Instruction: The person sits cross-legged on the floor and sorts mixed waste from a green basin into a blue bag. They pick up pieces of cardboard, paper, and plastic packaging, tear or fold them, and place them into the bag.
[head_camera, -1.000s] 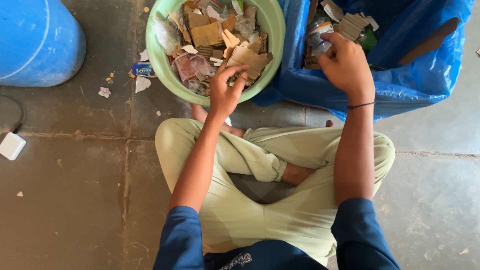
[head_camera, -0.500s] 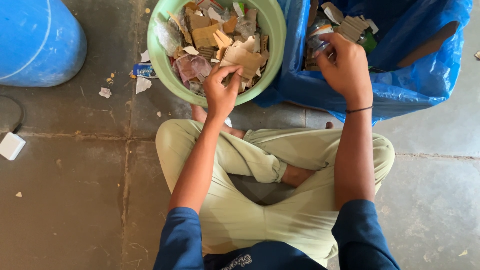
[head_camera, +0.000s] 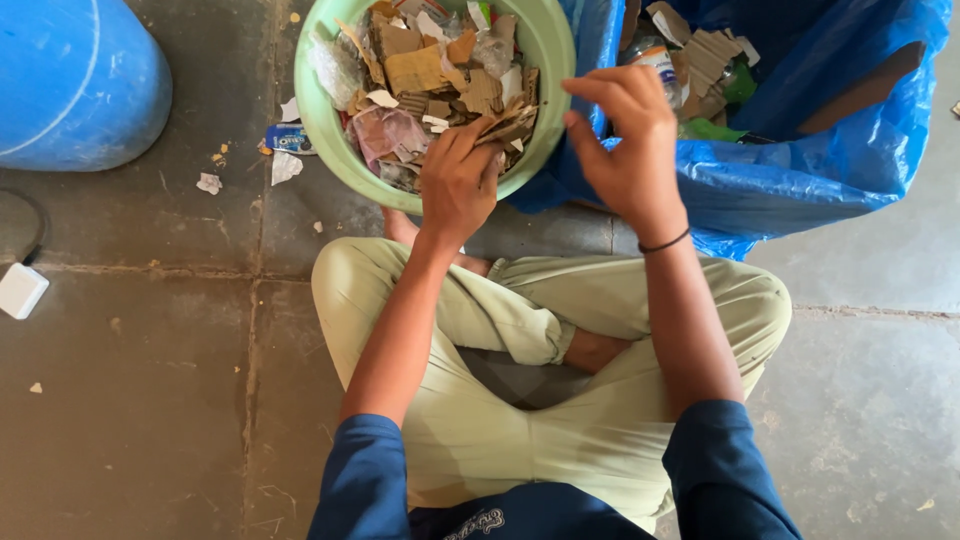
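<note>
Left hand (head_camera: 458, 180) pinched closed on a cardboard scrap (head_camera: 508, 125) at the near rim of the green tub (head_camera: 335, 150), scrap pointing right toward the right hand (head_camera: 625, 150). Right hand empty, fingers half-spread, hovering between tub and blue bag (head_camera: 800, 180); floor beneath.

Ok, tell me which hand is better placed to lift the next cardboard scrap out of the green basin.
Left. The left hand already pinches cardboard scraps inside the green basin. The right hand hovers empty, fingers spread, between the basin's rim and the blue bag.
</note>
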